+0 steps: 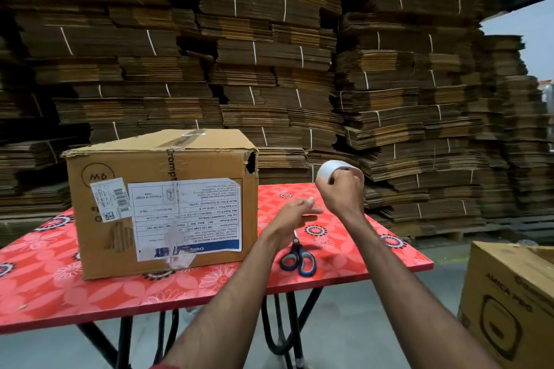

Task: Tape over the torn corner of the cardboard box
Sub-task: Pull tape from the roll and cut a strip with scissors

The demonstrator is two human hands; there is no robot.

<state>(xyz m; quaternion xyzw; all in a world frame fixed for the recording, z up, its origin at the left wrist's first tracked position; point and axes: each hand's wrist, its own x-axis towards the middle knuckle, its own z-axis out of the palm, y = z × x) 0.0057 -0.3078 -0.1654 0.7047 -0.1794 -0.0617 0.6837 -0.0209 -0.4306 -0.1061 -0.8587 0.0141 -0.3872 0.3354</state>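
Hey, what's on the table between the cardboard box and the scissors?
Nothing: in the head view only bare red floral tablecloth separates the cardboard box from the scissors. The left hand hovers above that stretch.

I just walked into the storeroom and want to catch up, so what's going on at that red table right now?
A person is getting ready to patch a cardboard box standing on the red table. The right hand holds a roll of tape up in the air, while the left hand reaches toward it, seemingly drawing out the tape's end. The torn corner at the box's upper right is still open, with no fresh tape on it. Scissors lie on the table below the hands.
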